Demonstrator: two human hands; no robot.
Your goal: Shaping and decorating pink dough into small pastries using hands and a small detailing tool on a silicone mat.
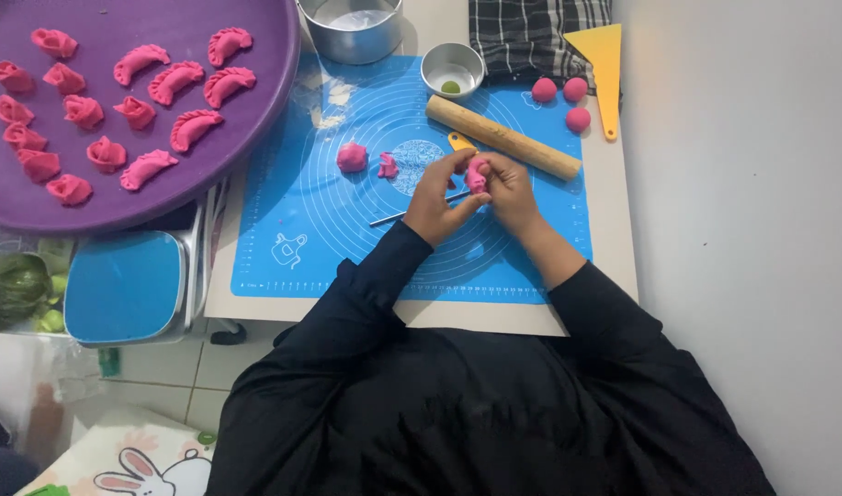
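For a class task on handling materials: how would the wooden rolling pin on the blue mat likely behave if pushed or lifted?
The rolling pin is a smooth cylinder lying flat on the mat, so a sideways push would probably roll it. It looks like solid wood, so likely stiff, and fairly heavy for its size.

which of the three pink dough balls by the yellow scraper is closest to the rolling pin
The lowest ball: it lies just beyond the rolling pin, below the other two balls.
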